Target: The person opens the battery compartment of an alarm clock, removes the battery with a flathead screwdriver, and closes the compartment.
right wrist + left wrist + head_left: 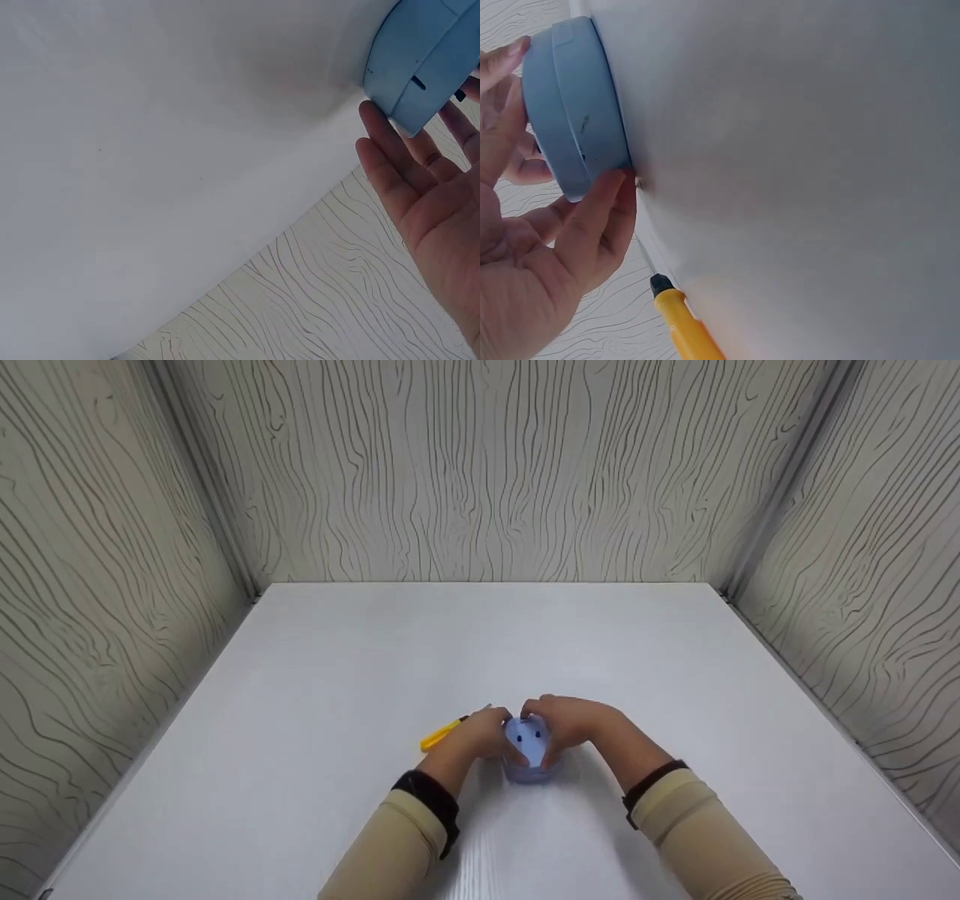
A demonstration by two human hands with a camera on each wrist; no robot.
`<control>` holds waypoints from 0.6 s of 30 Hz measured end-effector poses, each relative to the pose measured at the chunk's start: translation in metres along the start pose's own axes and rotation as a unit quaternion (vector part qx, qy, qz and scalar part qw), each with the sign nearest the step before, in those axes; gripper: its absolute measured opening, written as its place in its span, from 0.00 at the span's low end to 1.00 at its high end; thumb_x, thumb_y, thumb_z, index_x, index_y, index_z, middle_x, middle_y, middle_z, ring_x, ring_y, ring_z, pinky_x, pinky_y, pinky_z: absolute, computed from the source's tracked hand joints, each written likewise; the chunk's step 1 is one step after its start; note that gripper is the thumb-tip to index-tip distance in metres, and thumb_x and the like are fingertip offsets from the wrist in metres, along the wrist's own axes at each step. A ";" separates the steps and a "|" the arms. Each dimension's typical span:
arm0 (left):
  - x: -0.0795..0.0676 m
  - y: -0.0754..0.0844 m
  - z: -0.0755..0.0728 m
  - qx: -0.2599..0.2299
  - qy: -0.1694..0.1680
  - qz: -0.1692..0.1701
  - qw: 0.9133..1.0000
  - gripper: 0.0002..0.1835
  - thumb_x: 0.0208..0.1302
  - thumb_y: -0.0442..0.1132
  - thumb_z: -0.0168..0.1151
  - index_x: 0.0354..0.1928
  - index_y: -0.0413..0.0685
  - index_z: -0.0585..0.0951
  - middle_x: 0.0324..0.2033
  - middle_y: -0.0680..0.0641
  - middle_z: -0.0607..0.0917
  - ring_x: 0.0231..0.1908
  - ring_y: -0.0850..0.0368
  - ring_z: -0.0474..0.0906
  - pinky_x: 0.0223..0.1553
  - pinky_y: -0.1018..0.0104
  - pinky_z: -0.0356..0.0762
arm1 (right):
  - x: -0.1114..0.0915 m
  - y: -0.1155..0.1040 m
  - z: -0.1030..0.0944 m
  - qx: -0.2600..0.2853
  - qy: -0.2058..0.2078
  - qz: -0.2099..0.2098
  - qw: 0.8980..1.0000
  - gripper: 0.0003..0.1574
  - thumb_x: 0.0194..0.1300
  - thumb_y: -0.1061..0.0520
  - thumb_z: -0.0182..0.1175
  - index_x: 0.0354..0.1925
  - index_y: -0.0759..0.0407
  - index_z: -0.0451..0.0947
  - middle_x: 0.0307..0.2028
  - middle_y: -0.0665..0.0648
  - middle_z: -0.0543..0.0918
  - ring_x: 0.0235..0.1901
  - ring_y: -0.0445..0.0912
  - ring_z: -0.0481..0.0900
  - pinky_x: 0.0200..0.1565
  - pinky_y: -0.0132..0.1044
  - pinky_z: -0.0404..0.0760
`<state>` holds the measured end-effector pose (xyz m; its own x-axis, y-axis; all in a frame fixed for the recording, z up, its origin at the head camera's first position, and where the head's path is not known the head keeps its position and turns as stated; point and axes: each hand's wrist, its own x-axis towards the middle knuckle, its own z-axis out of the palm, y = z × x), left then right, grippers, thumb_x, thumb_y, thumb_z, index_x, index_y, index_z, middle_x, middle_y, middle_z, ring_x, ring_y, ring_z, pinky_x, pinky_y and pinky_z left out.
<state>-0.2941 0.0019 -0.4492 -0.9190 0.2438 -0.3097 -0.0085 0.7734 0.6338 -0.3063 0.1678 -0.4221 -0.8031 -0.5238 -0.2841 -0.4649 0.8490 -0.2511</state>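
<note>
A light-blue, round-sided plastic case (532, 751) with two small black pieces on its top face stands on the white table. My left hand (486, 735) holds its left side, thumb toward the near edge and fingers round the far side. From the right, my right hand (571, 721) grips it in the same way. In the left wrist view the case (577, 112) shows a seam around its wall and a small dark slot. Fingertips of the right hand (439, 195) lie along the wall of the case (420, 67) in the right wrist view.
A screwdriver with a yellow handle (440, 736) and black collar lies just left of the left hand, its shaft partly hidden behind that hand. A tiny brownish piece (640, 182) shows by the left fingertips. Wood-grain panels (480, 472) wall the table at back and sides.
</note>
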 end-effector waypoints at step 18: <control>0.000 0.008 -0.005 -0.046 -0.043 -0.065 0.996 0.35 0.38 0.41 0.77 0.53 0.46 0.75 0.35 0.48 0.78 0.33 0.51 0.75 0.31 0.64 0.78 | 0.000 -0.004 0.001 -0.013 0.004 -0.004 1.000 0.46 0.33 0.49 0.78 0.51 0.49 0.66 0.39 0.51 0.75 0.39 0.44 0.73 0.43 0.41 0.75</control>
<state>-0.2962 0.0052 -0.4406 -0.8709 0.1967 -0.4505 -0.1650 0.7463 0.6449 -0.3043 0.1639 -0.4217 -0.8022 -0.5307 -0.2738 -0.4812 0.8460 -0.2297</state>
